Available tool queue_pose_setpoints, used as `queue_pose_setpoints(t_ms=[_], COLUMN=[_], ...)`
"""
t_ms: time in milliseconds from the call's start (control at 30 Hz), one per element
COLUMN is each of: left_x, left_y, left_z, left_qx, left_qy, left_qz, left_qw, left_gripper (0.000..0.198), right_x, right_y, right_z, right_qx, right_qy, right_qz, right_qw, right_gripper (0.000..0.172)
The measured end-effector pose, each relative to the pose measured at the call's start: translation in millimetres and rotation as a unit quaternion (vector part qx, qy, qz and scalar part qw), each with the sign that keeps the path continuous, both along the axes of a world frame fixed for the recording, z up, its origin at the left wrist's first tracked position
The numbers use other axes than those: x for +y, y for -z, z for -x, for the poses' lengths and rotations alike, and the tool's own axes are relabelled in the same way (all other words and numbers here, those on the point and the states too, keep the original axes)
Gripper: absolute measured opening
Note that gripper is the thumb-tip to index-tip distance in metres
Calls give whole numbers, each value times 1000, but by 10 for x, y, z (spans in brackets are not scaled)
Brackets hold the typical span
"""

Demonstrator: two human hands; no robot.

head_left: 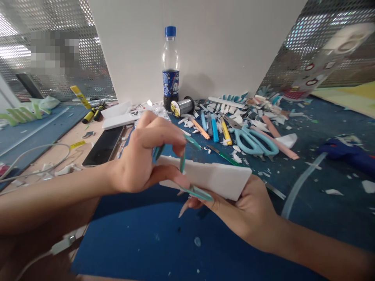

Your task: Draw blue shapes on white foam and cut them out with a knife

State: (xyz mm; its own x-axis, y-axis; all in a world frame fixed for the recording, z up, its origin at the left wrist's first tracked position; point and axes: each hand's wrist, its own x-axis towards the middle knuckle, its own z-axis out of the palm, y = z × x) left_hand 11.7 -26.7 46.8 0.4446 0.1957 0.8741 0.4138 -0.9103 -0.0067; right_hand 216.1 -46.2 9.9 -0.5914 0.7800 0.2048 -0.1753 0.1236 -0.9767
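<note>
White strip (218,178) is held over blue mat (131,242), approx. ctr. Its end at 4 o'clock is clasped in R hand (254,212); at 9 o'clock, L hand (142,152) is curled by it, thumb on near face; full pinch can't be confirmed. R end's best braced, L pressure light, nails (202,193) angled off surface.

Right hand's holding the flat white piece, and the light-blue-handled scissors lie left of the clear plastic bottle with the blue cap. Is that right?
Not quite: the head view shows the light-blue-handled scissors lying right of the blue-capped clear plastic bottle, not left. The right hand does hold the flat white piece.
</note>
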Motion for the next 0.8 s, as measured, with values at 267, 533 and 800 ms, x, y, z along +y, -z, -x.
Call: queue_pose_setpoints(t_ms=[267,533,800], left_x=[49,4,-9], left_y=[21,38,77], left_z=[4,-3,-2], left_qx=[-9,15,-15], left_qy=[-10,-14,-2], left_qz=[-11,-20,23], left_qw=[1000,1000,1000], left_gripper=[30,26,33], right_x=[19,7,34], right_y=[0,37,88], right_z=[-9,-27,-82], right_qx=[-16,-58,-138], right_qy=[21,61,103], right_qz=[-76,-139,-287], right_qw=[997,987,942], right_gripper=[21,12,12])
